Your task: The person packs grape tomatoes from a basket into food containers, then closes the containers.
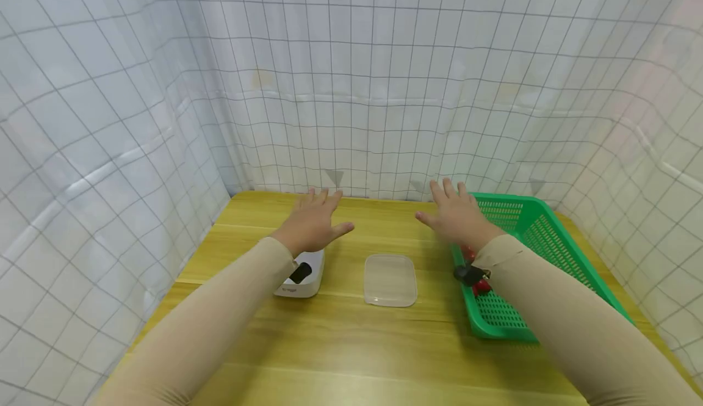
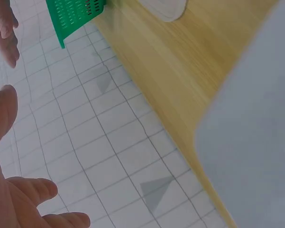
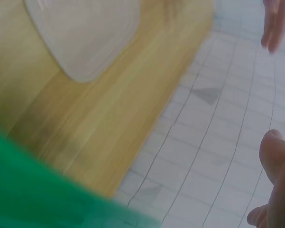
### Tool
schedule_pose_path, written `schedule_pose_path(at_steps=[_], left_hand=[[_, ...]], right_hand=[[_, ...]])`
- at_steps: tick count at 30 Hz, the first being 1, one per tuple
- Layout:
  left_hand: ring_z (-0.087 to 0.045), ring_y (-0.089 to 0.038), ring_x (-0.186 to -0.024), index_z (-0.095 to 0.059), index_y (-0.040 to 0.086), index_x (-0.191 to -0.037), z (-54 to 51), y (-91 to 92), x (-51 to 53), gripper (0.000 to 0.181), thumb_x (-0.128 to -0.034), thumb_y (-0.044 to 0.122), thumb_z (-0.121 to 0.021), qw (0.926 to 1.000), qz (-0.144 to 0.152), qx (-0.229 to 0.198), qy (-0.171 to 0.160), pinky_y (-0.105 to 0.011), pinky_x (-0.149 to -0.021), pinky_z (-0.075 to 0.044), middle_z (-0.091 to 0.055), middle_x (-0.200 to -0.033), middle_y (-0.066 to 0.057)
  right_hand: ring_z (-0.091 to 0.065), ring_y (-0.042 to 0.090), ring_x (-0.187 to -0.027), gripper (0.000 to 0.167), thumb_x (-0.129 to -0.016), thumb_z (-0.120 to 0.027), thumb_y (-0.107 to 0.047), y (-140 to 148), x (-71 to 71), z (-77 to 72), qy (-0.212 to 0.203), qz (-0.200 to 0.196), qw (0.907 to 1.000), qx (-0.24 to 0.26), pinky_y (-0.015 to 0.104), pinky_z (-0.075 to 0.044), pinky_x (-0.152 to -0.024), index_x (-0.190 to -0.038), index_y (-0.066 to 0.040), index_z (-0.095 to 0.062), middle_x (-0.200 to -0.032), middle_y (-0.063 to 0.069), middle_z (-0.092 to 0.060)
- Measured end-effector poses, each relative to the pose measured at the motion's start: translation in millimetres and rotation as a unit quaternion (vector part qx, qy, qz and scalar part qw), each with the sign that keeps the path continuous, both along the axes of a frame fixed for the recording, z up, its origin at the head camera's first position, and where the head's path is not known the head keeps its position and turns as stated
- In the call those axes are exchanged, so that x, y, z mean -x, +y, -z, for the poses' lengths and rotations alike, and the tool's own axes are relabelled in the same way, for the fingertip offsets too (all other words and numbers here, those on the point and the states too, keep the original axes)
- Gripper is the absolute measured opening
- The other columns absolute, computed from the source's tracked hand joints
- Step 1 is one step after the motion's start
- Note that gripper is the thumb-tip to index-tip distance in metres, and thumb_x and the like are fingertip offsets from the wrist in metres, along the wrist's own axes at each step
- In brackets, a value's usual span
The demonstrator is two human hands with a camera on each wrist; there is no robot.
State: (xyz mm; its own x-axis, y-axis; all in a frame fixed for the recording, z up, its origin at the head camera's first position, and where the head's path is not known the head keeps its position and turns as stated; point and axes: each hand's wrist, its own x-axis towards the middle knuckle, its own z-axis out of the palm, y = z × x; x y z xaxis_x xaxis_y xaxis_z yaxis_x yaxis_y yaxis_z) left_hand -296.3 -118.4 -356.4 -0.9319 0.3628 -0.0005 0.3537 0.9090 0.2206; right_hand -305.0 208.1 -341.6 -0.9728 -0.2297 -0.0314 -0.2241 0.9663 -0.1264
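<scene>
Both hands are held out over the table with fingers spread and nothing in them. My left hand (image 1: pixel 312 223) is above a white box-like device (image 1: pixel 309 281) with a dark patch on top, partly hidden by the forearm. My right hand (image 1: pixel 458 217) hovers by the left rim of a green plastic basket (image 1: pixel 571 241). Red items (image 1: pixel 482 287) lie in the basket, mostly covered by the right wrist; their kind cannot be told. Between the hands, a clear, rounded-square plastic lid or shallow tray (image 1: pixel 390 280) lies flat on the table, and it shows in the right wrist view too.
The wooden table (image 1: pixel 351 345) has a light, yellowish grain. White sheeting with a dark grid (image 1: pixel 373 88) rises behind the table and along both sides. A dark wrist-worn piece (image 1: pixel 468 275) sits at the right cuff.
</scene>
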Motion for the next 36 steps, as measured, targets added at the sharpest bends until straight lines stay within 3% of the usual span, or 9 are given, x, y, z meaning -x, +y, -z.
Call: schedule_pose_path(at_steps=[5,13,21,23,25,27,28,32,36], left_hand=[[-0.007,-0.053,-0.161,-0.017,0.012,-0.17,4.5,-34.5,-7.1,0.09,-0.1046,0.065,-0.049,0.9996,-0.007,-0.026,-0.014,-0.071,-0.127,-0.006,-0.019,-0.174,-0.025],[-0.003,-0.059,-0.158,-0.012,0.005,-0.169,15.1,-92.2,-20.5,0.096,-0.1046,0.068,-0.046,0.9961,-0.033,-0.071,-0.041,-0.074,-0.125,-0.002,-0.013,-0.173,-0.03],[0.001,-0.06,-0.157,-0.007,0.002,-0.169,34.4,-122.6,-39.1,0.095,-0.1067,0.061,-0.049,0.99,-0.043,-0.112,-0.074,-0.074,-0.124,0.0,-0.008,-0.174,-0.03],[0.001,-0.061,-0.157,-0.007,0.002,-0.169,40.5,-126.6,-43.5,0.096,-0.1066,0.061,-0.049,0.9887,-0.039,-0.122,-0.078,-0.075,-0.124,-0.002,-0.008,-0.174,-0.029],[-0.001,-0.061,-0.157,-0.007,0.002,-0.169,47.1,-129.7,-47.6,0.096,-0.1064,0.061,-0.05,0.9874,-0.035,-0.131,-0.081,-0.076,-0.123,-0.004,-0.01,-0.174,-0.029],[-0.003,-0.062,-0.156,-0.008,0.001,-0.169,53.2,-131.1,-52.1,0.097,-0.106,0.06,-0.052,0.9859,-0.031,-0.141,-0.085,-0.077,-0.122,-0.006,-0.011,-0.174,-0.03],[-0.003,-0.062,-0.156,-0.008,0.0,-0.168,56.1,-131.8,-54.1,0.097,-0.1059,0.06,-0.052,0.985,-0.031,-0.145,-0.089,-0.077,-0.122,-0.007,-0.011,-0.173,-0.03],[-0.006,-0.06,-0.157,-0.008,-0.003,-0.168,68.5,-132.9,-60.3,0.1,-0.1051,0.06,-0.054,0.9819,-0.026,-0.16,-0.098,-0.077,-0.122,-0.009,-0.011,-0.173,-0.031],[-0.007,-0.058,-0.158,-0.006,-0.004,-0.167,77.5,-134.0,-63.7,0.102,-0.1045,0.061,-0.055,0.9785,-0.02,-0.176,-0.106,-0.077,-0.122,-0.012,-0.009,-0.173,-0.03]], right_hand=[[-0.009,0.065,-0.154,0.082,-0.112,-0.043,-0.048,26.2,2.4,-0.4,0.002,-0.009,0.9994,0.034,0.075,-0.019,-0.122,-0.168,0.001,-0.007,-0.172,0.034,-0.005],[-0.025,0.051,-0.156,0.074,-0.114,-0.044,-0.036,63.6,5.5,-0.4,-0.031,0.006,0.9922,0.12,0.067,-0.027,-0.124,-0.169,-0.001,-0.008,-0.172,0.028,-0.019],[-0.038,0.053,-0.148,0.07,-0.114,-0.047,-0.036,94.6,11.1,7.0,-0.026,0.013,0.9946,0.1,0.067,-0.036,-0.118,-0.169,-0.006,-0.016,-0.166,0.03,-0.033],[-0.062,0.049,-0.125,0.067,-0.113,-0.048,-0.033,100.5,11.5,11.0,-0.028,0.012,0.9938,0.107,0.065,-0.048,-0.106,-0.168,-0.006,-0.02,-0.163,0.031,-0.038],[-0.071,0.037,-0.085,0.065,-0.113,-0.05,-0.029,106.1,11.8,15.2,-0.03,0.012,0.9928,0.116,0.054,-0.057,-0.084,-0.168,-0.006,-0.024,-0.155,0.031,-0.05],[-0.053,0.023,-0.054,0.062,-0.112,-0.051,-0.025,111.8,12.6,19.7,-0.032,0.011,0.992,0.121,0.043,-0.052,-0.064,-0.166,-0.004,-0.029,-0.143,0.031,-0.061],[-0.041,0.017,-0.047,0.06,-0.112,-0.051,-0.024,114.7,13.1,21.9,-0.033,0.011,0.992,0.122,0.039,-0.046,-0.058,-0.165,-0.003,-0.031,-0.14,0.032,-0.063],[-0.037,0.011,-0.048,0.055,-0.111,-0.053,-0.021,127.8,14.7,31.6,-0.033,0.008,0.9926,0.116,0.034,-0.042,-0.057,-0.161,-0.002,-0.04,-0.144,0.033,-0.059],[-0.053,0.021,-0.058,0.052,-0.11,-0.055,-0.018,138.5,15.4,38.4,-0.04,0.01,0.9931,0.11,0.039,-0.046,-0.063,-0.158,-0.002,-0.045,-0.151,0.035,-0.051]])
